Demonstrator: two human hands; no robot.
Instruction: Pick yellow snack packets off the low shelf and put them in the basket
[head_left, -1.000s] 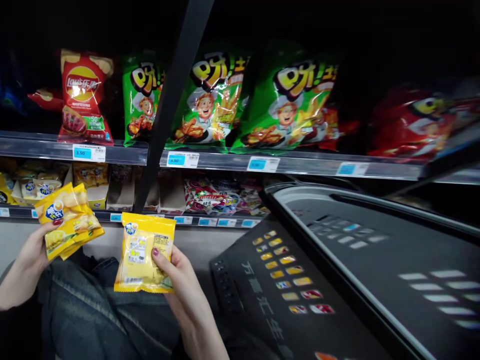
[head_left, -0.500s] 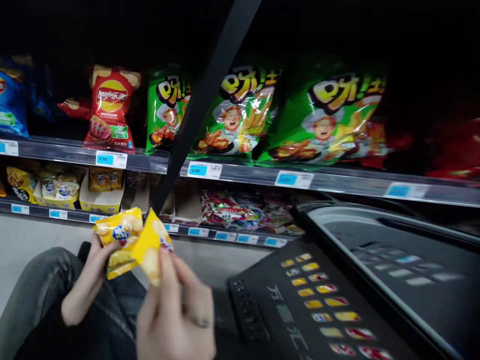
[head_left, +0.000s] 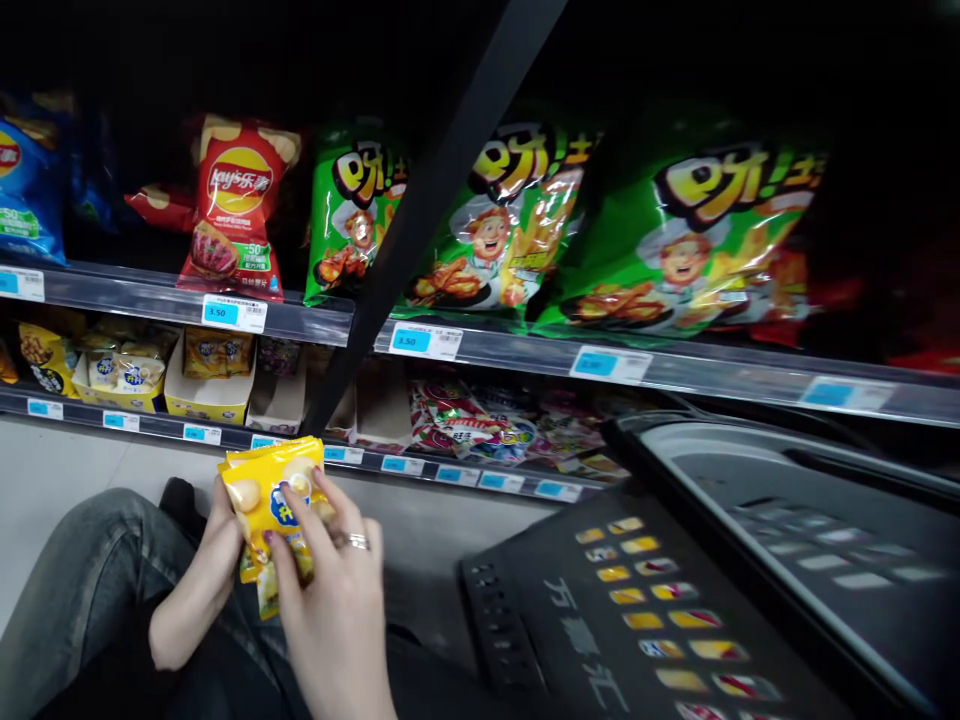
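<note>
Shop: snack bags (head_left: 487, 235) on shelves (head_left: 525, 350), price tags (head_left: 234, 313)

dim shop aisle; two metal shelves (head_left: 525, 350) with blue price tags (head_left: 235, 313); pale tiled floor (head_left: 52, 470); upper area dark.

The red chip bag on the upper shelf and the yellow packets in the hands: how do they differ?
The red chip bag stands upright on the upper shelf, untouched; the yellow packets are gripped between the left hand and the right hand. The red chip bag looks larger and puffier; the yellow packets look small and flat. Both are sealed snack packaging.
</note>
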